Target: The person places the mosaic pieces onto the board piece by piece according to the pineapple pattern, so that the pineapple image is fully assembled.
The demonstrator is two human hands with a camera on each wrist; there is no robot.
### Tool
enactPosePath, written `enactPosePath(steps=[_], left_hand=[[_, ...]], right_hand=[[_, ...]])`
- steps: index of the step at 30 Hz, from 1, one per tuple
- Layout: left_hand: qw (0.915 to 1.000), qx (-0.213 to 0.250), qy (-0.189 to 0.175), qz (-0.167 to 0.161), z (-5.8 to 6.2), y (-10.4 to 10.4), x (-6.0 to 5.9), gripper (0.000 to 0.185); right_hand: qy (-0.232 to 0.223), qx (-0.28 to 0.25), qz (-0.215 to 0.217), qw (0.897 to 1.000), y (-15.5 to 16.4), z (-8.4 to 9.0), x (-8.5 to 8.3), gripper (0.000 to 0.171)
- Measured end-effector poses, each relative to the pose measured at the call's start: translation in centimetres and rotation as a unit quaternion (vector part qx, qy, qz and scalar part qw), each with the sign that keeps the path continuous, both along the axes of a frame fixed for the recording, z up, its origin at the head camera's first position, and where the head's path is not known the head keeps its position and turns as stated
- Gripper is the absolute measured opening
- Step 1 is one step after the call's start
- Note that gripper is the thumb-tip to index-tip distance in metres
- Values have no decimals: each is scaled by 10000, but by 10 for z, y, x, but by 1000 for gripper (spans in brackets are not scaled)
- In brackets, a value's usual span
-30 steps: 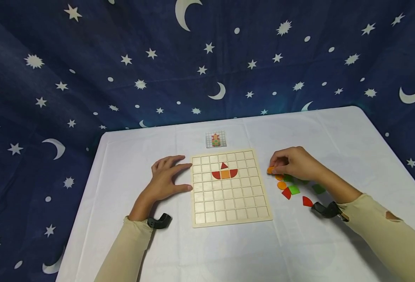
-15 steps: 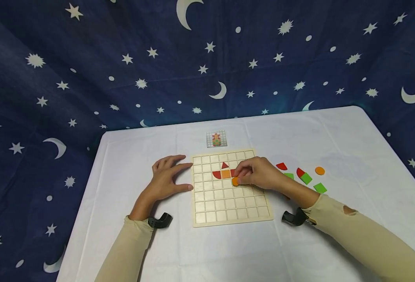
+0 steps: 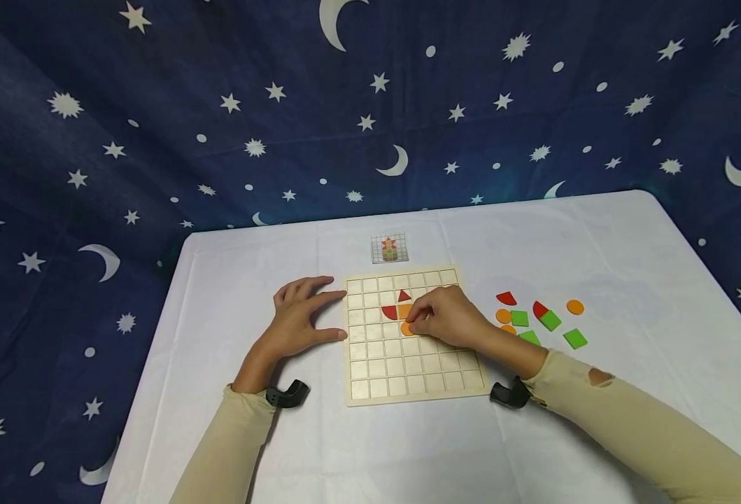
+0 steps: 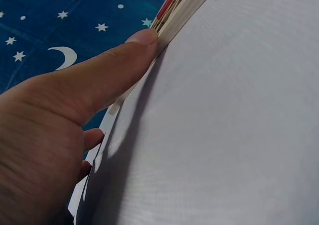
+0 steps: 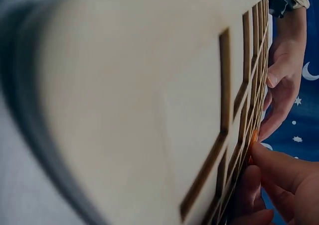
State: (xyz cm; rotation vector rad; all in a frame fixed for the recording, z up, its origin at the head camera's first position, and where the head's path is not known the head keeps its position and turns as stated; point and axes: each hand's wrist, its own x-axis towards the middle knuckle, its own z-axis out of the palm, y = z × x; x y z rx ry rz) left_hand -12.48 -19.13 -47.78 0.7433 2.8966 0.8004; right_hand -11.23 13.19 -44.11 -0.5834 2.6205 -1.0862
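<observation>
A cream gridded board [image 3: 376, 367] lies flat on the white table. My left hand [image 3: 304, 315] is spread beside it, thumb and index fingertips against its left edge; the thumb [image 4: 114, 70] meets that edge in the left wrist view. Over the board, my right hand [image 3: 448, 316] pinches an orange disc [image 3: 406, 328] in a cell just below an orange square [image 3: 404, 311]. A red triangle [image 3: 404, 296] sits above that square, and a red quarter-circle [image 3: 389, 313] to its left. My right fingers hide the cell on the square's right.
Loose pieces are scattered right of the board, among them a green square [image 3: 551, 320], a red quarter-circle [image 3: 506, 299] and an orange disc [image 3: 575, 307]. Behind the board lies a small pattern card [image 3: 390, 248]. A starry blue cloth [image 3: 282, 105] hangs at the table's back.
My right hand has carried the orange disc leftward from the loose pieces onto the board, then slightly farther left to below the orange square. My left hand has stayed at the board's edge.
</observation>
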Motion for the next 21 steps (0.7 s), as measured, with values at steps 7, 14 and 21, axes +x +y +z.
enactPosePath(steps=[7, 14, 21], left_hand=[[10000, -4, -18, -5, 0, 1, -1, 74], [10000, -24, -9, 13, 0, 0, 0, 75], [10000, -23, 10, 1, -1, 0, 1, 75]], right_hand=[[47, 125, 59, 9999, 4, -1, 0, 9], [-41, 113, 103, 9999, 6, -2, 1, 11], [-4, 144, 29, 9999, 5, -2, 1, 12]])
